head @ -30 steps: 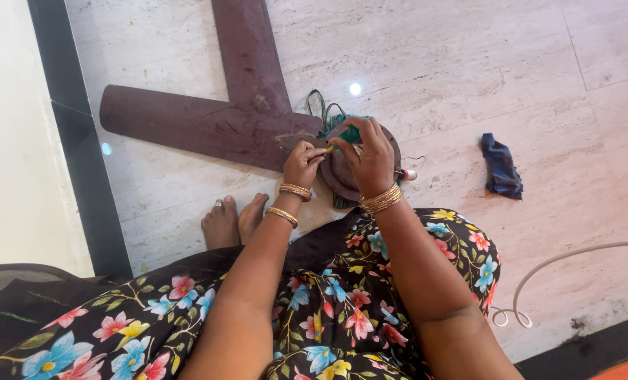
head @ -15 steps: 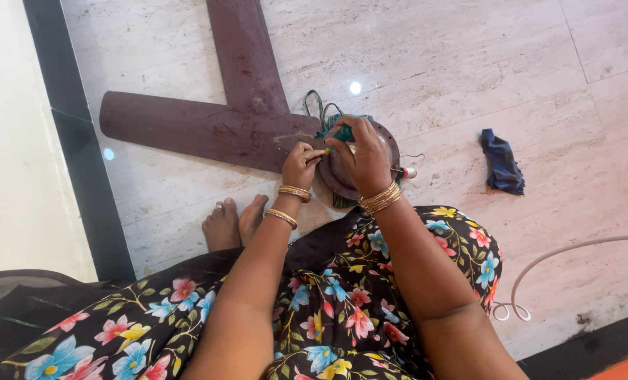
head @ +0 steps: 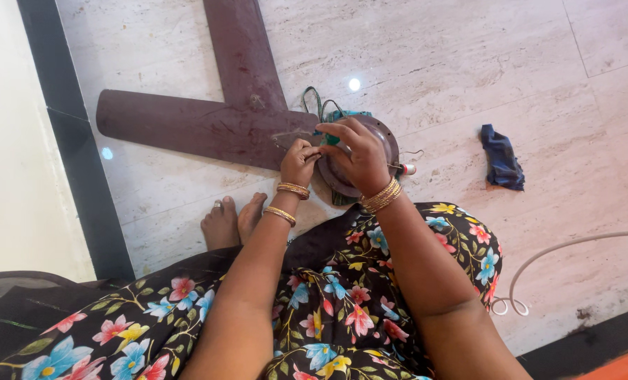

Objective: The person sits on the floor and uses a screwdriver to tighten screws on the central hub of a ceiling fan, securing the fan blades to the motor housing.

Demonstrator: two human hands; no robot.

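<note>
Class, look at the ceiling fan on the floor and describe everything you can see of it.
The dark brown ceiling fan lies flat on the pale marble floor. Two long, dusty blades show, one pointing left, one pointing away, joined at a round brown motor hub. Green wires loop out beside the hub. The right hand rests on the hub; the left hand pinches something small at its edge.

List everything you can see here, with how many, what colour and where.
fan blades: two, dark brown, flat on the floor, upper left
fan motor hub: one, brown, round, under the hands
wires: a few, green, at the hub's top
screwdriver: one, red-tipped, right of the hub
cloth: one, dark blue, crumpled, on the floor at right
cable: one, white, curving at lower right
floor: pale marble with a black border strip
bangles: several, gold, on both wrists
feet: two, bare, left of centre
left hand: at the hub's left edge, fingers pinched
right hand: on the hub
</note>
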